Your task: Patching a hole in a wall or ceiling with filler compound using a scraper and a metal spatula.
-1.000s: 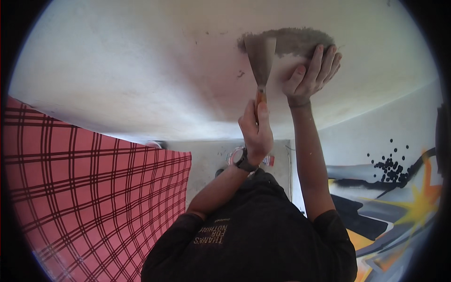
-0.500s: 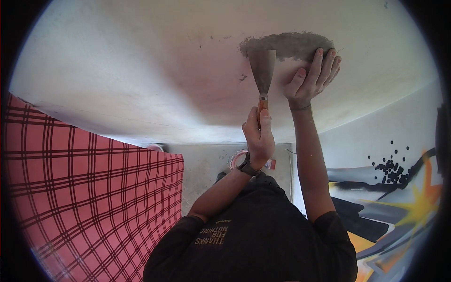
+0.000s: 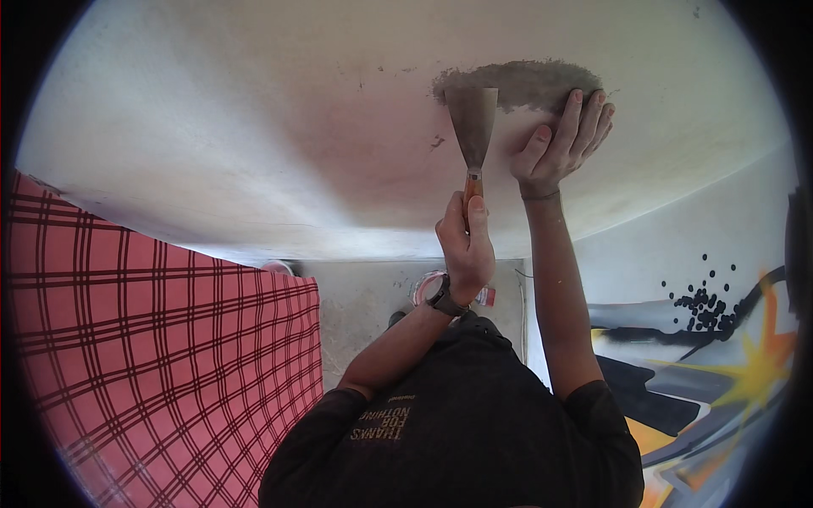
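Observation:
My left hand (image 3: 465,247), with a dark watch at the wrist, grips the wooden handle of a putty knife (image 3: 472,118). Its wide metal blade points up and lies over the lower left part of a rough grey patch (image 3: 533,80) on the off-white wall (image 3: 322,102). To the right of the blade, my right hand (image 3: 561,148) rests open on the wall, fingers stretched upward with their tips at the patch's lower edge.
A pink checked cloth (image 3: 161,339) hangs at the left. Painted graffiti covers part of the right wall (image 3: 720,372). On the grey floor (image 3: 356,322) below stands a round container (image 3: 423,290), partly hidden by my left arm, beside a small red and white object (image 3: 485,296).
Over the last second the putty knife and my left hand moved slightly lower in view, mostly in the first half second. My right hand shifted down a little, staying on the wall.

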Tool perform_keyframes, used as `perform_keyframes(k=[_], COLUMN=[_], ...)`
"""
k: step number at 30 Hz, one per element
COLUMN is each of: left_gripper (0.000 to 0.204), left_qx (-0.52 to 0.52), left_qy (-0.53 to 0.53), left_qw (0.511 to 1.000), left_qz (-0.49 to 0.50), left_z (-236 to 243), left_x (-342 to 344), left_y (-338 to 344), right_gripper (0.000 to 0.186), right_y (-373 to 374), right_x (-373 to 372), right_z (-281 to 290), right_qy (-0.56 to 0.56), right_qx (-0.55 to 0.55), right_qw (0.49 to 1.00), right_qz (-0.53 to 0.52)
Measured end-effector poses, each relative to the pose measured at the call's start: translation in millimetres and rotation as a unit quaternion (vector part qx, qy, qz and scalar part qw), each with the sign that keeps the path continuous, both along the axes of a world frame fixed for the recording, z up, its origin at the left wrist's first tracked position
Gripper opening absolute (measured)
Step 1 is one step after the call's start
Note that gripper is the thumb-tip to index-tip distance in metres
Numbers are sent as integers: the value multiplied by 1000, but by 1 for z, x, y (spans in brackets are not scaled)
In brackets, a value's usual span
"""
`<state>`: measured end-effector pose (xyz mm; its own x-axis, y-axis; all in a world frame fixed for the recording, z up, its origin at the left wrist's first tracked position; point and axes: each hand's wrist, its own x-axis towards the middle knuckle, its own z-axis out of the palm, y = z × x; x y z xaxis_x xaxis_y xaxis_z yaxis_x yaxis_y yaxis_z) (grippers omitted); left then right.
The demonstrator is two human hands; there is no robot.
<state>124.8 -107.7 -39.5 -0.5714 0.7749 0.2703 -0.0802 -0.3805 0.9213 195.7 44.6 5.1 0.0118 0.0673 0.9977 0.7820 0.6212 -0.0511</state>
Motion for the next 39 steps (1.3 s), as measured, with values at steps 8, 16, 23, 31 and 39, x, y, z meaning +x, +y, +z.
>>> perform_keyframes(k=[8,16,23,31,39], left_gripper=[30,30,30,30,30], left_qx=[-2,-3,16,8,1], left_qy=[0,6,-11,-18,-11], left_qw=[1000,1000,1000,1000,1000], left_qz=[-4,-5,1,-9,-3], left_z=[2,8,16,17,16], left_x=[-3,-9,-15,-18,-17], left_y=[2,3,4,2,-2], right_gripper=[55,55,55,55,55], right_y=[1,-1,-2,-5,-5], right_x=[-1,-3,-8,-12,-15], right_z=[0,2,1,2,2], right_qy=[3,1,-2,-4,-4], right_qx=[3,0,-8,-12,-9], right_qw=[1000,1000,1000,1000,1000], right_qz=[4,-1,-1,-2,1])
